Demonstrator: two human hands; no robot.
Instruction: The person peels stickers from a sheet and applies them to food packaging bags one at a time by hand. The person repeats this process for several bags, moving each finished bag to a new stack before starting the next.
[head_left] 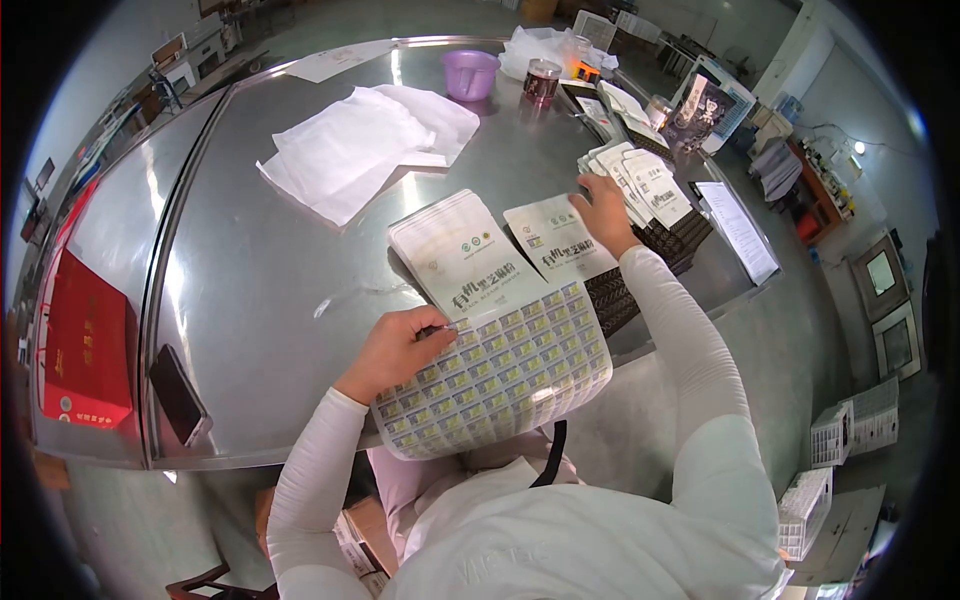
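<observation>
My left hand is closed at the upper left edge of a sheet of small yellow-green and blue stickers, the thumb lying along it. The sheet slopes over the table's front edge above my lap. My right hand has its fingers at the upper right corner of a white printed pouch, which bears a small coloured sticker near its top left. Beside it lies a stack of similar white pouches, the sheet reaching up to their lower edges. Right of my right hand, more pouches are fanned out on dark patterned packs.
White paper sheets lie further back on the metal table. A purple basin and a lidded jar stand behind. A phone and a red bag are at left, a clipboard at right.
</observation>
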